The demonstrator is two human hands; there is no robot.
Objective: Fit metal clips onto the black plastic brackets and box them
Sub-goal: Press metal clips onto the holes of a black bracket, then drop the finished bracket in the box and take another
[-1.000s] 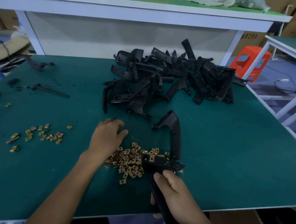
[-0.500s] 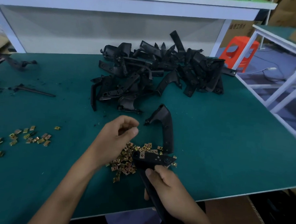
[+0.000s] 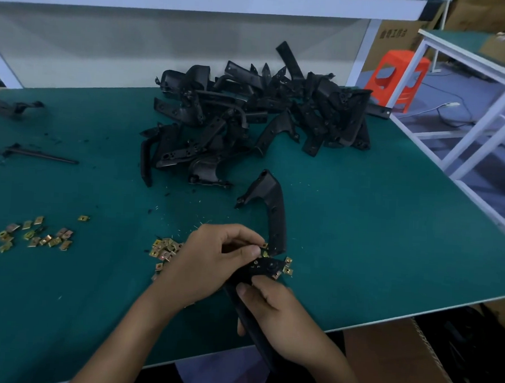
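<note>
The black plastic bracket is held low over the near part of the green table. Nearest the camera, its long shank is clasped by the right hand, with the fingers wrapped round it and the thumb laid on top. To the right of the bracket, below the table edge, a cardboard box is seen. At the bracket's broad head the left hand is curled, thumb and forefinger closed in a pinch. A gold metal clip is seen at those fingertips, right against the head. Just left of the bracket a heap of clips is spread, partly covered by the left hand, and a few more lie against the right side of the head. Well to the left a loose scatter of clips is laid out. Just beyond the bracket a second bracket lies flat. Farther beyond it a pile of brackets is heaped. Farthest off, beyond and to the right, an orange stool is seen on the floor.
</note>
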